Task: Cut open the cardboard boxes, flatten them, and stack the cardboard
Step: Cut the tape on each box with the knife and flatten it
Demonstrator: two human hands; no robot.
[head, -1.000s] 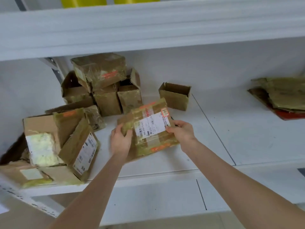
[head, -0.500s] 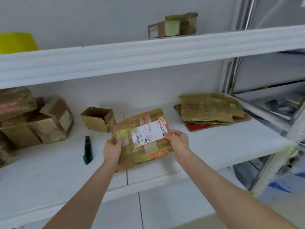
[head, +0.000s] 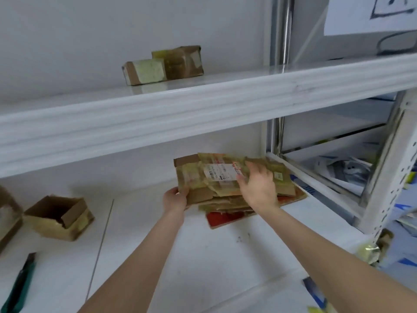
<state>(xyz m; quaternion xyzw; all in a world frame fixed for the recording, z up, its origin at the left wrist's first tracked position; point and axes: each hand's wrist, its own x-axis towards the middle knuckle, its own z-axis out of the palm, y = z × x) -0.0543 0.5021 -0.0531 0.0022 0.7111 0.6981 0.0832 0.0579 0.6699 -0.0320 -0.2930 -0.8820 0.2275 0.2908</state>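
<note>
Now, left fingers [head: 179, 193] tight around the flattened box [head: 198, 177], right fingers [head: 255, 169] (straight, apart) flat atop it.

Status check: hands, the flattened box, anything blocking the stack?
Left hand grips flattened box at its near corner; right hand rests on top. It lies on the cardboard stack. Open box and cutter sit apart, leftward.
</note>
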